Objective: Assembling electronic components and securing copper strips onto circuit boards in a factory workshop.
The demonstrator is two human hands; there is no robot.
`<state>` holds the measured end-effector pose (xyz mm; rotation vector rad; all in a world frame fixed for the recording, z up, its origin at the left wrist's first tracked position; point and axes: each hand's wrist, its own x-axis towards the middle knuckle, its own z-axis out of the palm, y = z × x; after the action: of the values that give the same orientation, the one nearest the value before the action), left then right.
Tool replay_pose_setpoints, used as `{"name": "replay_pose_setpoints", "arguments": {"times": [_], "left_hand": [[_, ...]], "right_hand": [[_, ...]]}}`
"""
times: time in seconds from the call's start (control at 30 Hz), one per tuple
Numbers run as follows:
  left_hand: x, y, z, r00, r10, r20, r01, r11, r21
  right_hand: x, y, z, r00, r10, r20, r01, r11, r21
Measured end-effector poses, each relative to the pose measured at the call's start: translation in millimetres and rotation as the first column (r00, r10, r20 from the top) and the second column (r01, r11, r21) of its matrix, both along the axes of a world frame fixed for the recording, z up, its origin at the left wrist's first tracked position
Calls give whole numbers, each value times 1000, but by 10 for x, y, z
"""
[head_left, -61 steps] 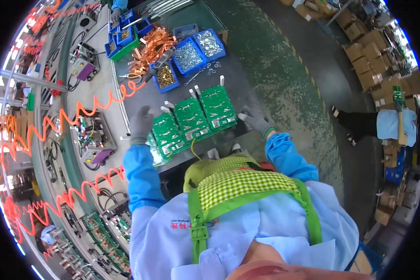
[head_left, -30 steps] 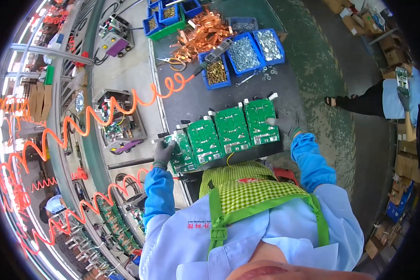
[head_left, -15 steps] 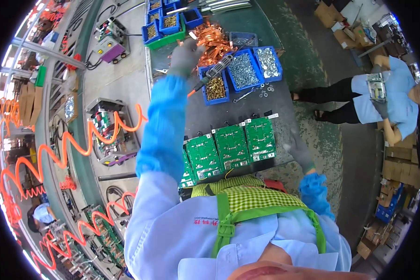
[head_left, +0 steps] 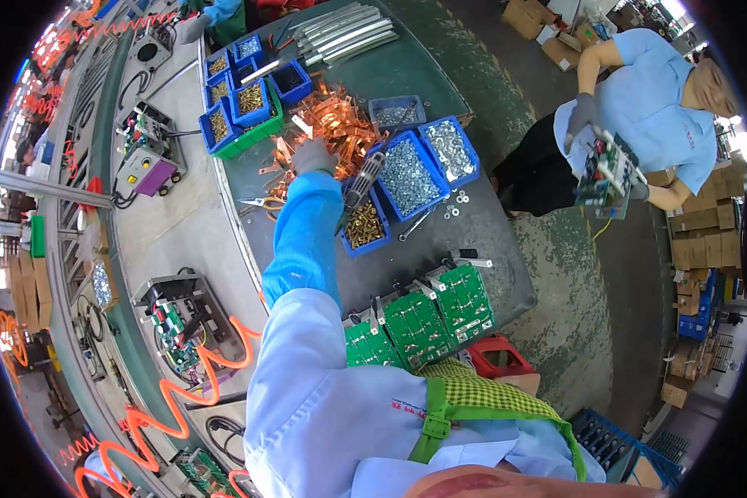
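My left hand (head_left: pixel 314 156), in a grey glove, reaches into a heap of copper strips (head_left: pixel 334 116) on the dark bench. Its fingers point away from me among the strips, too hidden to show a grip. Close on its right, a grey power screwdriver (head_left: pixel 363 178) leans over a blue bin of brass-coloured screws (head_left: pixel 363 226). Orange-handled pliers (head_left: pixel 264 202) lie to the left of my blue sleeve. Nearer me stands a row of green circuit boards (head_left: pixel 415 329), with metal tabs along their far edges. My right hand is out of view.
Blue bins of silver hardware (head_left: pixel 408 174) and washers (head_left: pixel 451 151) stand right of the heap, a wrench (head_left: pixel 415 224) before them. Metal bars (head_left: pixel 344 33) lie at the far end. A coiled orange hose (head_left: pixel 174 407) crosses at left. At right, a co-worker (head_left: pixel 631 124) holds an electronic assembly.
My left hand has moved into the near side of the copper heap. My right hand has left the view. The view has shifted, and the co-worker stands closer to the bench.
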<state>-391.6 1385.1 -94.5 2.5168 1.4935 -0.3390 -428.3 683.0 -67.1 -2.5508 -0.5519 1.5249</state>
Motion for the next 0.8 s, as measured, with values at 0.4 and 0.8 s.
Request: {"name": "replay_pose_setpoints", "arguments": {"times": [0.4, 0.8], "left_hand": [[-295, 186, -433, 894, -4, 448, -46, 994, 101], [-56, 120, -160, 956, -180, 229, 149, 978, 148]], "right_hand": [[17, -105, -286, 971, -205, -120, 196, 977, -78], [-36, -302, -396, 963, -249, -105, 248, 968, -23]]}}
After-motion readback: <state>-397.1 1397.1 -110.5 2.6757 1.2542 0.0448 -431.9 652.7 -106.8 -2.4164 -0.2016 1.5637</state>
